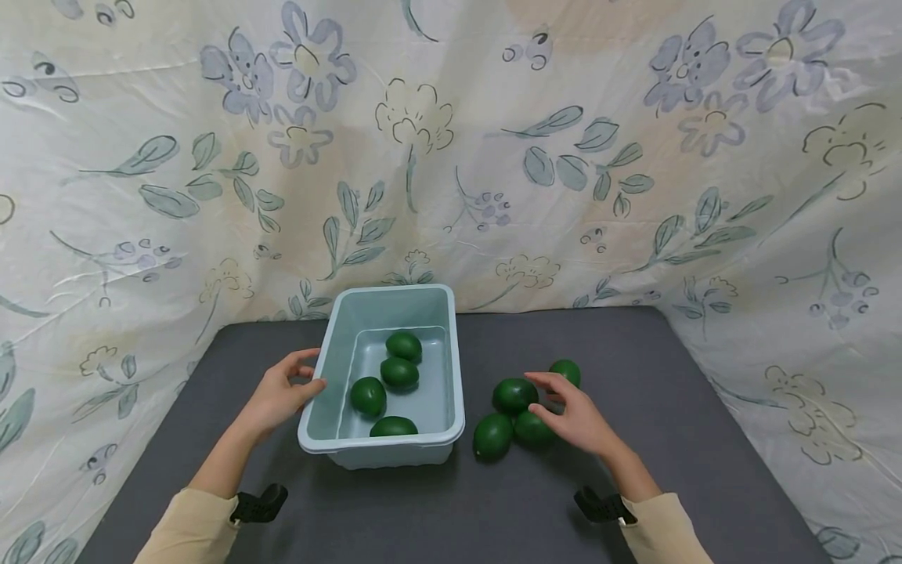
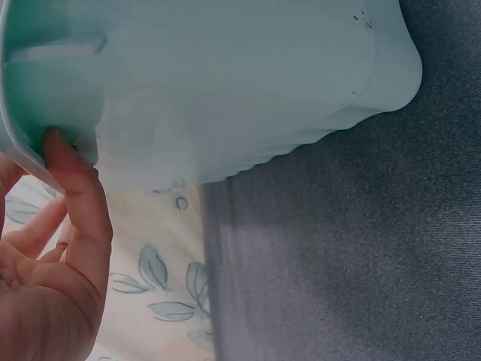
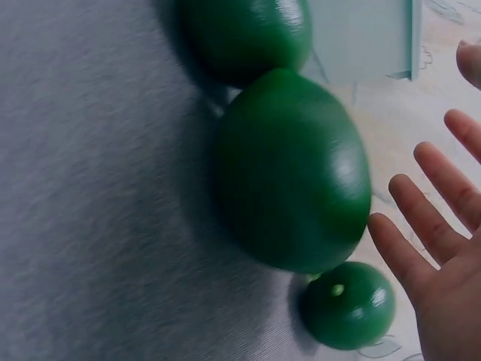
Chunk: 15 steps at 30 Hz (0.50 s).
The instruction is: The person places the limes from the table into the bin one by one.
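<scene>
Bin point(image 1: 426, 398), long axis front-to-back, left fingers point(image 2: 86, 203) around its rim point(image 1: 384, 444), right fingers point(image 3: 425, 214) apart near green fruit point(image 1: 513, 395)

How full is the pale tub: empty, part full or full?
Part full: in the head view, four green fruits lie inside the tub, with bare space around them and none heaped up to the rim.
</scene>
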Motion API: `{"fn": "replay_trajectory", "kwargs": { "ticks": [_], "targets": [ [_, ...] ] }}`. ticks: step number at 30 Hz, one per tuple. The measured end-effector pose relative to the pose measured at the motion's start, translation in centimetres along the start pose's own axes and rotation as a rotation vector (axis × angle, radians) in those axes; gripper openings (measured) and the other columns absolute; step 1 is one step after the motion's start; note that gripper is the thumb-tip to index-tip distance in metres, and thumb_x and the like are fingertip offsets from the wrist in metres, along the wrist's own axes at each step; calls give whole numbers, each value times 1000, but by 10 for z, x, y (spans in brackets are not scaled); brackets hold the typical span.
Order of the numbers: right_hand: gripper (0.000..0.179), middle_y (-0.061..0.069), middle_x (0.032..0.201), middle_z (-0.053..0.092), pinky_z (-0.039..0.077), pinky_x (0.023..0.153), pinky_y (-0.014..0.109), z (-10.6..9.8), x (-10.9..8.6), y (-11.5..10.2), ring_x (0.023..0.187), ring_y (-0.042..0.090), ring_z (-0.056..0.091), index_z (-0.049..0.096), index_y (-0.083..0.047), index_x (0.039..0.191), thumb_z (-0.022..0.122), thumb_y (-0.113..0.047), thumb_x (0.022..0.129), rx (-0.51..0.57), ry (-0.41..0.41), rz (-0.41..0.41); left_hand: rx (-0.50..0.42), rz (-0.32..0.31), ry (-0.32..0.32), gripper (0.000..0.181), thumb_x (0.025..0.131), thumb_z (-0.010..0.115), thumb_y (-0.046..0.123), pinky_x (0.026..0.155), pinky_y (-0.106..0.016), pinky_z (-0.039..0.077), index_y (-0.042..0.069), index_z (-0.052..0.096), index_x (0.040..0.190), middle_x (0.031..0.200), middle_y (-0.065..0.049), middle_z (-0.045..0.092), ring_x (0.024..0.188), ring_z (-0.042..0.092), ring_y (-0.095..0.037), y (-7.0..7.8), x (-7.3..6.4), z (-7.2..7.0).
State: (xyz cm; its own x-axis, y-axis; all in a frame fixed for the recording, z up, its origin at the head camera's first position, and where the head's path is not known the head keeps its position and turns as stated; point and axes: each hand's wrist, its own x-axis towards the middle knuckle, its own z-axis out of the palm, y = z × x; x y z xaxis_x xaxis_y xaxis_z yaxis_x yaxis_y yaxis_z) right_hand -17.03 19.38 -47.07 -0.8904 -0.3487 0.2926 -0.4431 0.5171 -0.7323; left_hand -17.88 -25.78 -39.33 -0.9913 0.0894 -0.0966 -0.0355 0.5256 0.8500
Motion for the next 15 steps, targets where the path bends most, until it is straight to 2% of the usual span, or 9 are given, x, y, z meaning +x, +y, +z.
{"fn": "replay_trajectory", "kwargs": {
  "ticks": [5, 15],
  "targets": [
    [47, 7, 128, 51, 45, 89, 42, 1, -9, 6, 117, 27, 50, 49, -11, 131, 63, -23, 88, -16, -5, -23, 1, 6, 2, 59, 89, 59, 13, 63, -33, 52, 5, 31, 140, 114, -23, 51, 82, 61, -20, -1, 0, 0],
    [47, 3, 123, 54, 48, 84, 39, 2, -23, 17, 109, 25, 55, 52, -12, 128, 66, -26, 85, -110, 2, -25, -7, 7, -1, 60, 89, 60, 14, 63, -34, 53, 5, 31, 141, 115, -23, 51, 83, 62, -21, -2, 1, 0]
  ]
}}
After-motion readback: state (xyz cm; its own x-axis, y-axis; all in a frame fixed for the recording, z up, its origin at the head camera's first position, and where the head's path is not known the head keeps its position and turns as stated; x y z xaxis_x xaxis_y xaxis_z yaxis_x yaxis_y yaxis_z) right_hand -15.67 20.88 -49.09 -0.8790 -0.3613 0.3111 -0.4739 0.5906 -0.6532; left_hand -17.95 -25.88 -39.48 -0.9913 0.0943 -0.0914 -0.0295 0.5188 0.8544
